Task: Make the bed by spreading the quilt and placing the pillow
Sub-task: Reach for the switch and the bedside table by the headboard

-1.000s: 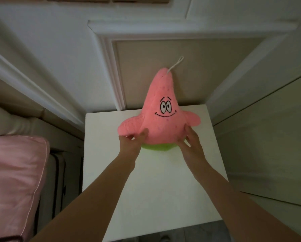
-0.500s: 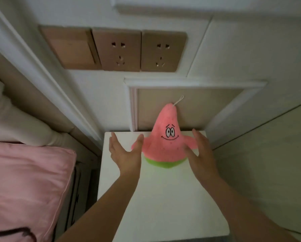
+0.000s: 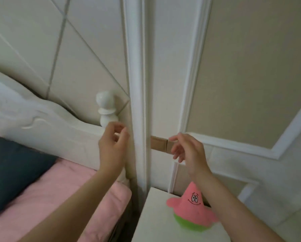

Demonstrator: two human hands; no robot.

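A pink pillow (image 3: 62,198) lies at the head of the bed on the lower left, with a dark blue cushion (image 3: 11,173) on its left part. My left hand (image 3: 112,145) is raised in front of the white headboard (image 3: 59,131), fingers loosely curled, holding nothing. My right hand (image 3: 188,151) hangs in the air before the wall sockets (image 3: 161,145), fingers relaxed and empty. No quilt is in view.
A pink star-shaped plush toy (image 3: 193,210) with a green base stands on the white bedside table (image 3: 155,222) at lower right, partly behind my right forearm. A white bedpost knob (image 3: 105,109) rises beside the white wall moulding (image 3: 137,84).
Both hands have let go of the plush toy and lifted away from it. My view has swung up and left, bringing the headboard and bed into sight.
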